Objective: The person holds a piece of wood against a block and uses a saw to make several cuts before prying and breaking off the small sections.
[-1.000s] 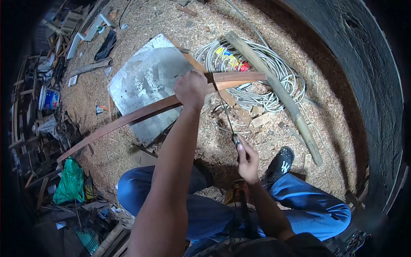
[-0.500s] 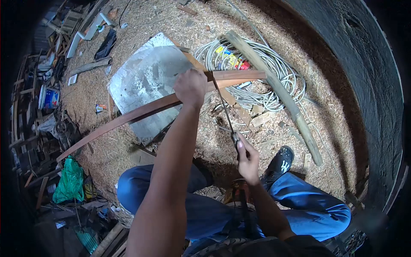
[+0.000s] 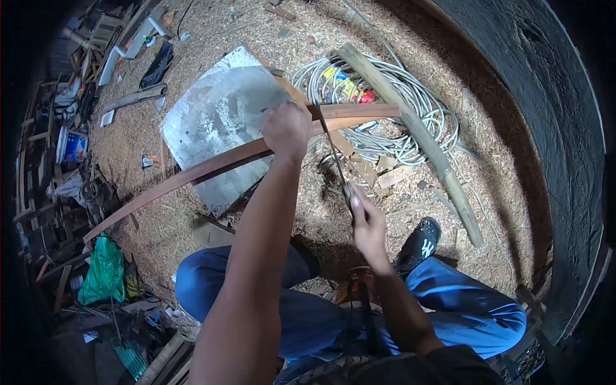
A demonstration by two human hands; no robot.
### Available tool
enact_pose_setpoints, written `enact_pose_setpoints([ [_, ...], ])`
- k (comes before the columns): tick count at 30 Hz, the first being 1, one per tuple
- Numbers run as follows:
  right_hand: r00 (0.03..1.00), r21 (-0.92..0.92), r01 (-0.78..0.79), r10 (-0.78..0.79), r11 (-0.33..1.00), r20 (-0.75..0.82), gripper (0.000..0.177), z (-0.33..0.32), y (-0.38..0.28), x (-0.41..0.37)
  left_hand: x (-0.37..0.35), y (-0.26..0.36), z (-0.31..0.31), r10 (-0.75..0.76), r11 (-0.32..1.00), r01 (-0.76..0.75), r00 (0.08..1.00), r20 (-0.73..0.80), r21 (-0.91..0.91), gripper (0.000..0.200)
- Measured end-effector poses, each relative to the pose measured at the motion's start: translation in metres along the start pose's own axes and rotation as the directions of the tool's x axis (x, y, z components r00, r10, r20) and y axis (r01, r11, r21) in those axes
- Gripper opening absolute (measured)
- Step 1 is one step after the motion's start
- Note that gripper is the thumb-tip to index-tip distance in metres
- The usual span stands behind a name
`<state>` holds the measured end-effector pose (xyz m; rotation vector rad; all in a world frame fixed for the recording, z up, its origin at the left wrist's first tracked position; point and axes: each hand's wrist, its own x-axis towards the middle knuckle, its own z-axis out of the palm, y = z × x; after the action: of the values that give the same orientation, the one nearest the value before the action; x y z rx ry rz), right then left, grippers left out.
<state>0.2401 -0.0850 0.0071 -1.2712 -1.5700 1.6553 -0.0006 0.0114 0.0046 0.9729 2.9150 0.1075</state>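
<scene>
A long reddish wooden strip [image 3: 212,167] lies across a scuffed metal sheet [image 3: 221,109], its right end over a coil of grey cable. My left hand [image 3: 287,130] is closed round the strip near the sheet's right edge. Just right of it, a thin dark saw-like blade [image 3: 332,142] crosses the strip and slants down toward me. My right hand [image 3: 367,221] is closed on the near end of this tool; the handle is mostly hidden by my fingers.
The cable coil [image 3: 417,151] lies on the shavings at right, with a weathered wooden pole [image 3: 427,144] over it. A green plastic bag [image 3: 104,273] and scrap wood are at left. A dark curved wall [image 3: 545,115] stands at right. My shoe [image 3: 420,244] is below the pole.
My right hand has moved slightly up and left along with the tool. My left hand and the strip have barely moved.
</scene>
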Motion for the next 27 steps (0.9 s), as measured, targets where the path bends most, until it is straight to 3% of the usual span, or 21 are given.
enact_pose_setpoints([
  [3,1.0,-0.003,-0.018,0.018,1.0,-0.002,0.037,0.017,-0.026,0.053,-0.002,-0.006,0.007,0.061,0.998,-0.06,0.996,-0.064,0.006,0.043],
  [7,0.998,0.001,0.061,-0.061,0.998,-0.027,0.037,0.011,-0.004,0.016,-0.002,-0.003,0.003,0.045,0.999,-0.045,0.996,-0.082,0.009,0.042],
  [9,1.0,0.117,-0.011,0.014,0.993,-0.022,0.037,-0.003,0.01,-0.025,-0.001,-0.002,0.003,0.004,1.0,-0.003,0.997,-0.074,0.001,0.042],
  [12,0.999,0.07,-0.025,0.027,0.997,-0.033,0.038,-0.006,0.013,-0.027,-0.002,-0.006,0.006,0.044,0.999,-0.044,0.996,-0.081,0.004,0.043],
  [15,0.999,-0.032,0.037,-0.037,0.999,-0.003,0.039,0.01,-0.013,0.031,-0.001,-0.002,-0.001,0.06,0.998,-0.06,0.998,-0.008,0.026,0.045],
  [18,0.999,-0.004,0.048,-0.048,0.999,0.006,0.039,0.021,-0.018,0.058,-0.002,-0.001,-0.006,0.01,1.0,-0.011,0.997,0.073,0.02,0.046],
  [20,0.999,-0.004,0.04,-0.04,0.999,-0.01,0.039,0.013,-0.011,0.03,-0.001,0.003,-0.013,-0.06,0.998,0.058,0.991,0.123,0.019,0.047],
  [23,0.999,0.027,0.033,-0.033,0.999,-0.03,0.039,-0.005,0.017,-0.029,-0.001,0.004,-0.012,-0.047,0.999,0.047,0.992,0.114,0.007,0.046],
  [27,1.0,0.014,-0.024,0.024,1.0,-0.007,0.039,0.001,-0.011,-0.002,0.0,0.002,-0.008,-0.022,0.999,0.026,0.993,0.116,-0.029,0.046],
])
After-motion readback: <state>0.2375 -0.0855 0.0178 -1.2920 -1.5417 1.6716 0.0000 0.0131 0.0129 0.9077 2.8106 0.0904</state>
